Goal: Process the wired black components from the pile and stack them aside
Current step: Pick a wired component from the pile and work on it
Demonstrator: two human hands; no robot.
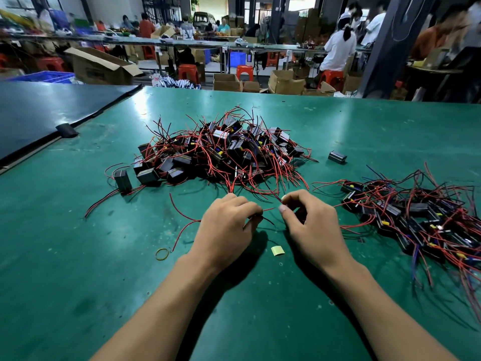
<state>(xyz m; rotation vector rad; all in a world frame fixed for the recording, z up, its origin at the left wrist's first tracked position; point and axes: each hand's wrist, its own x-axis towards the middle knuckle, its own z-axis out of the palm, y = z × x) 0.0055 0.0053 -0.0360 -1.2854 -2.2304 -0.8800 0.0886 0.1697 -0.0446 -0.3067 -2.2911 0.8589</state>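
Item: small black wired component (pixel 298 215), mostly hidden inside curled right hand (pixel 309 225).
Lead: thin red lead (pixel 268 209), lying left-right, pinched by left hand (pixel 226 225).
Source: tangled red-wired pile (pixel 226 152), just beyond both hands.
Destination: processed heap (pixel 416 222), rightward, nearer the right hand.

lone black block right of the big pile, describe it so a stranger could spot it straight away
On the green mat, find the big central heap of black wired components. Just beyond its right edge, farther back than the second heap on the right, lies a small black rectangular block. Unlike its neighbours, it sits alone with no wires showing.
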